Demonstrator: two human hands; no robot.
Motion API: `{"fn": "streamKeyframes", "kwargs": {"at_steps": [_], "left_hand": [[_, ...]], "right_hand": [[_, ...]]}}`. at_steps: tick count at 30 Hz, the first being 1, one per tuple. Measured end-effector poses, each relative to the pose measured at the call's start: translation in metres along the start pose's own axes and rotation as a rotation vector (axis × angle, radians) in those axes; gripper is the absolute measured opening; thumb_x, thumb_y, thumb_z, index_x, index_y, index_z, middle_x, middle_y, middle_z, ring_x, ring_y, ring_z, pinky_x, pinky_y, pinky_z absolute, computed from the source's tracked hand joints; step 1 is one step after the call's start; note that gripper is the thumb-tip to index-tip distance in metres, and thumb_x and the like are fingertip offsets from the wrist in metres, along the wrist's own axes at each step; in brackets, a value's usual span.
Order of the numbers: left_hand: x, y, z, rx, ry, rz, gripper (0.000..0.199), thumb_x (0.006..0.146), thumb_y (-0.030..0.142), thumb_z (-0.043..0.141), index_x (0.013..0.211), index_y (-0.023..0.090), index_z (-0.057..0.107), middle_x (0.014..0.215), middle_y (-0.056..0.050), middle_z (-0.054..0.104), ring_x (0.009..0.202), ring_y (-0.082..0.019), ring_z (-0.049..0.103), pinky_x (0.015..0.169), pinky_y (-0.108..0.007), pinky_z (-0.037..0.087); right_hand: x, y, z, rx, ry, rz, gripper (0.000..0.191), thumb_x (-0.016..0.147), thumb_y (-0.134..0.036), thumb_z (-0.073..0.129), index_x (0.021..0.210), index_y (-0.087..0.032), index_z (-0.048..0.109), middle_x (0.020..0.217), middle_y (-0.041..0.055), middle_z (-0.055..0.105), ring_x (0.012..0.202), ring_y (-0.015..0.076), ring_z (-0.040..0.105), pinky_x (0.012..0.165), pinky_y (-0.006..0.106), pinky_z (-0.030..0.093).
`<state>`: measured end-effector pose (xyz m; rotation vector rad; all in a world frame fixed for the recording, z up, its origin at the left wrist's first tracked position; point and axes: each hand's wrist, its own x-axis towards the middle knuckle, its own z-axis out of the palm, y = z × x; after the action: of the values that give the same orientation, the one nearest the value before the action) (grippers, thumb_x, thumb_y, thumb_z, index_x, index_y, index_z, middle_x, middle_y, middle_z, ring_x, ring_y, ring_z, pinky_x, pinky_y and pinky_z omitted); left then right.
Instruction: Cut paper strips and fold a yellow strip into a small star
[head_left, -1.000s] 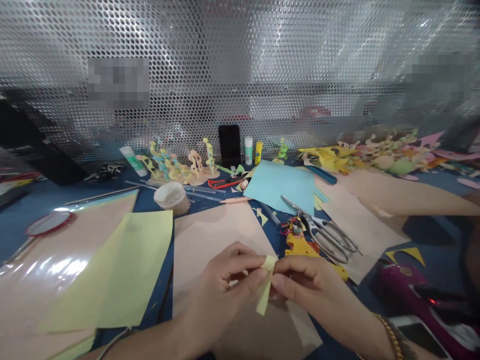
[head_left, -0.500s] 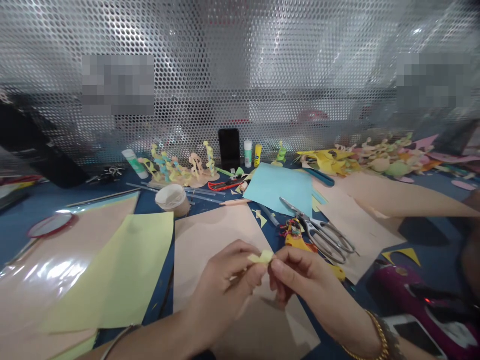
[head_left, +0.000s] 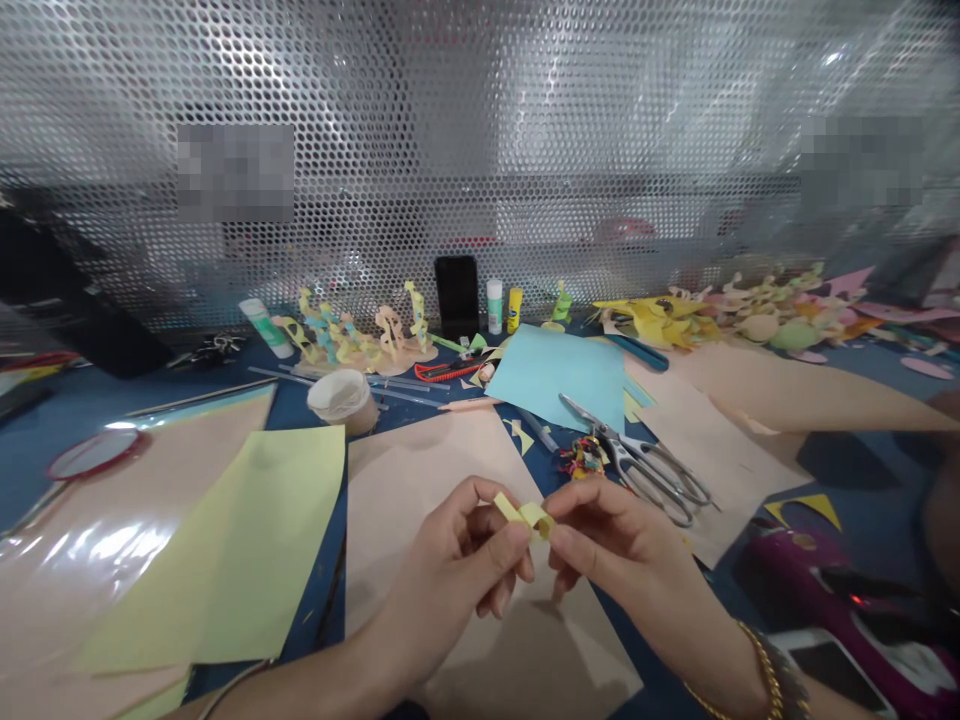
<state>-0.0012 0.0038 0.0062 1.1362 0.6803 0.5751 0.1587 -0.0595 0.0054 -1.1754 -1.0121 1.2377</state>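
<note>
A: How was the strip (head_left: 532, 514) found?
B: Pale yellow, curled, pinched by left hand (head_left: 459, 560) and right hand (head_left: 628, 548) above the sheet (head_left: 431, 460).
A: Clearance?
B: Bare sheet was noted beyond; its right edge was overhung by right hand.

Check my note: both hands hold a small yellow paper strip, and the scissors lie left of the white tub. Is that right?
The scissors lie right of the white tub, not left, as the head view shows. The left hand and right hand do hold the small yellow paper strip.
</note>
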Motion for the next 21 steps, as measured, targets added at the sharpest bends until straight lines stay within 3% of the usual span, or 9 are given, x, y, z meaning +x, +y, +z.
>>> {"fn": "streamKeyframes", "kwargs": {"at_steps": [4,10,15,21], "left_hand": [[-0.001,0.000,0.002,-0.079,-0.018,-0.030,0.027,0.086,0.040,0.061,0.074,0.017,0.051,0.063,0.004,0.062,0.040,-0.001,0.043,0.038,-0.012,0.027],[-0.006,0.003,0.008,-0.286,-0.022,-0.235,0.027,0.086,0.036,0.060,0.071,0.015,0.054,0.067,0.002,0.060,0.040,0.000,0.041,0.036,-0.013,0.020],[-0.008,0.008,0.008,-0.387,-0.082,-0.360,0.018,0.087,0.026,0.059,0.074,0.014,0.057,0.068,0.003,0.057,0.042,0.001,0.038,0.037,-0.013,0.018],[-0.008,0.012,0.008,-0.415,-0.105,-0.398,0.006,0.081,0.014,0.056,0.077,0.016,0.051,0.065,0.004,0.053,0.043,0.000,0.034,0.038,-0.012,0.017]], "right_hand": [[-0.001,-0.001,0.001,-0.027,0.043,-0.096,0.014,0.078,-0.028,0.068,0.079,-0.020,0.056,0.082,0.0007,0.061,0.062,0.0093,0.058,0.054,0.022,0.055],[-0.003,0.002,-0.001,-0.261,0.131,-0.336,0.009,0.081,-0.016,0.063,0.079,-0.025,0.059,0.089,-0.0006,0.062,0.079,0.0121,0.061,0.059,0.019,0.053],[-0.005,-0.001,-0.001,-0.307,0.134,-0.322,0.011,0.077,-0.014,0.063,0.076,-0.024,0.060,0.087,-0.0009,0.065,0.080,0.0125,0.063,0.059,0.018,0.052],[-0.006,-0.001,0.000,-0.321,0.110,-0.304,0.012,0.076,-0.014,0.066,0.078,-0.025,0.062,0.087,-0.0014,0.066,0.082,0.0116,0.064,0.059,0.015,0.052]]}}
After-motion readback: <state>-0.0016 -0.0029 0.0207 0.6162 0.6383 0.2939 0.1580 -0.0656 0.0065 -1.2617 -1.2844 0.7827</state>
